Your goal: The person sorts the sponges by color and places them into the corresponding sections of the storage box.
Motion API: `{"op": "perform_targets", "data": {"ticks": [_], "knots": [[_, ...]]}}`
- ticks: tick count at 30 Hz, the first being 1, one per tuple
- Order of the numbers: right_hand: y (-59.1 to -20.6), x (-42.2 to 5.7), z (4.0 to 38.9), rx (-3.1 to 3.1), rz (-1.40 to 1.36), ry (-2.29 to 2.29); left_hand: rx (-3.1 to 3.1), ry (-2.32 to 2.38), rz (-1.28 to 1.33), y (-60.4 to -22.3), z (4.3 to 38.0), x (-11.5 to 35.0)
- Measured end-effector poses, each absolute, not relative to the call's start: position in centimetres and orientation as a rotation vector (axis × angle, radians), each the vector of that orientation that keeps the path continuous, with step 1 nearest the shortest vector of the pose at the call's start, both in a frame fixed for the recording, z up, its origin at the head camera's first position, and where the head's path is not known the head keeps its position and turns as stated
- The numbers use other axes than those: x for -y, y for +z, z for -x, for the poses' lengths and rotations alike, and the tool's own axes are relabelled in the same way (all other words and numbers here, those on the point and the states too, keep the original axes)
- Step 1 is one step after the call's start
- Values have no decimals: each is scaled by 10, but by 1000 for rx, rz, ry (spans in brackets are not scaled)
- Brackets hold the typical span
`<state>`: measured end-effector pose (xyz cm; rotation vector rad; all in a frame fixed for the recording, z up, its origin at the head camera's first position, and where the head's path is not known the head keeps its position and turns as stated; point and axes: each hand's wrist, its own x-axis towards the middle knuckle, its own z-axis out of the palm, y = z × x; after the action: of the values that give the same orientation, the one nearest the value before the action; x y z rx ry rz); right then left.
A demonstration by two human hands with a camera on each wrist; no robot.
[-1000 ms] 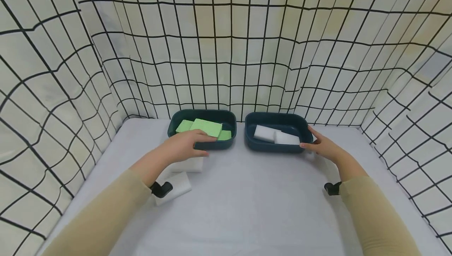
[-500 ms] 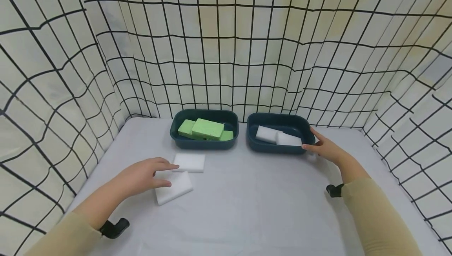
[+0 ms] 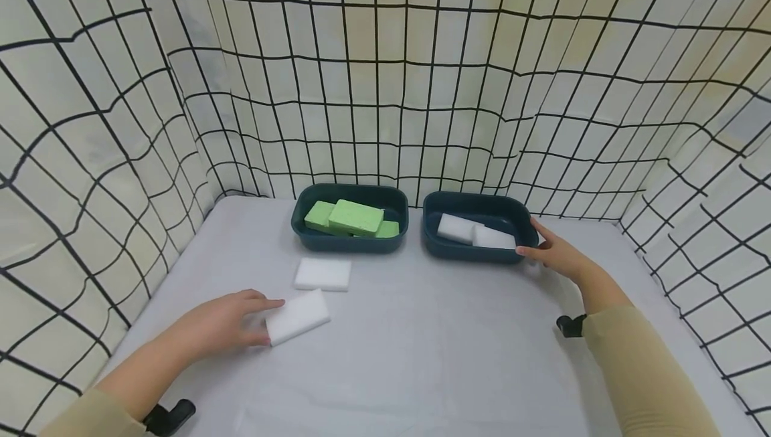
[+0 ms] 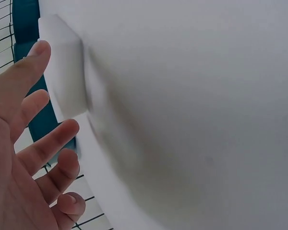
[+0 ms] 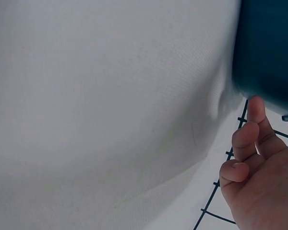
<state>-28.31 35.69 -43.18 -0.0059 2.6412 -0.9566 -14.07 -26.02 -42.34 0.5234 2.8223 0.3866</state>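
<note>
In the head view, my left hand [image 3: 217, 326] is at the left end of a white sponge-like block [image 3: 298, 317], thumb and index finger on either side. The left wrist view shows the fingers spread and loosely bent, with the block [image 4: 67, 76] beyond the thumb. A second white block [image 3: 322, 274] lies just behind it. My right hand [image 3: 559, 255] holds the right end of a dark teal bin [image 3: 470, 251], thumb at the near corner. Two white blocks [image 3: 458, 228] lie inside. In the right wrist view, the fingers touch the bin [image 5: 269, 52]; the thumb is hidden.
Left of that bin stands a matching bin [image 3: 349, 243] with several green sponge blocks [image 3: 357, 217] inside, one on top of others. A black wire grid [image 3: 391, 102] backed with pale cloth encloses the back and sides. White cloth [image 3: 421, 343] covers the table.
My left hand has moved away from the green sponge blocks, back and left to the nearer white block. My right hand has stayed at the bin's end.
</note>
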Motion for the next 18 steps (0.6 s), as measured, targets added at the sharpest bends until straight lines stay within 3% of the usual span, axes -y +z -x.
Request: {"op": "perform_targets", "data": {"ticks": [18], "knots": [[-434,-358,283,-2662,1,-918,-2879,317,-560,-432,139,254]]}}
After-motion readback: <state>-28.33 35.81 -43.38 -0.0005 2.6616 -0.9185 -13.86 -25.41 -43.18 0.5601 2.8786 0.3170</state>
